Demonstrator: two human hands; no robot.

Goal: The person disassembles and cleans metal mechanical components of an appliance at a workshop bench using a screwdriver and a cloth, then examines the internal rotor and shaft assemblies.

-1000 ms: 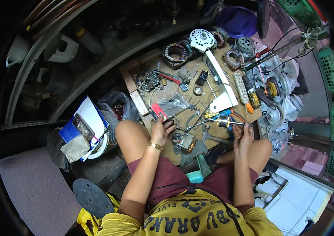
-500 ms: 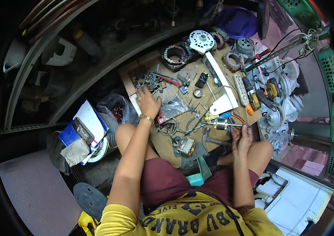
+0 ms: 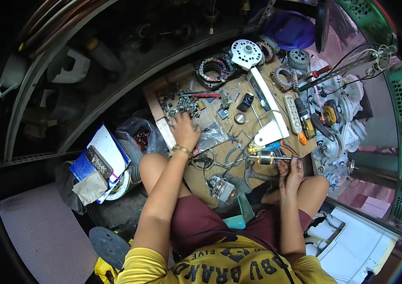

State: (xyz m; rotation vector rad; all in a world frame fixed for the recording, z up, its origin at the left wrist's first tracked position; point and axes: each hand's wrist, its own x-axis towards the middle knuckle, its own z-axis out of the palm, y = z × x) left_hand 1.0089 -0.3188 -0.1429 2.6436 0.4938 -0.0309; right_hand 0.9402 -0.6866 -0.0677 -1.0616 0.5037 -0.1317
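My left hand (image 3: 186,130), with a gold bracelet at the wrist, reaches over the bench. Its fingers are stretched and slightly spread at the near edge of a pile of small metal parts (image 3: 183,105); nothing shows in its grasp. Just beyond lies a red-handled tool (image 3: 206,95). In my right hand (image 3: 290,174) is the end of a motor rotor's shaft, pinched between thumb and fingers. The rotor (image 3: 266,157) is held level, its shaft pointing left above the bench. Below it lie a hammer (image 3: 254,174) and a small motor stator (image 3: 222,188).
Pliers (image 3: 233,152), a clear plastic bag (image 3: 213,134) and a white housing (image 3: 272,128) crowd the wooden bench. Wound stators (image 3: 212,70) stand at the back. A power strip (image 3: 292,113) and a cordless drill (image 3: 305,119) lie right. My bent legs flank the near edge.
My left hand has shifted slightly right and nearer at the parts pile. The red-handled tool has turned from slanting to nearly level. My right hand keeps hold of the rotor shaft.
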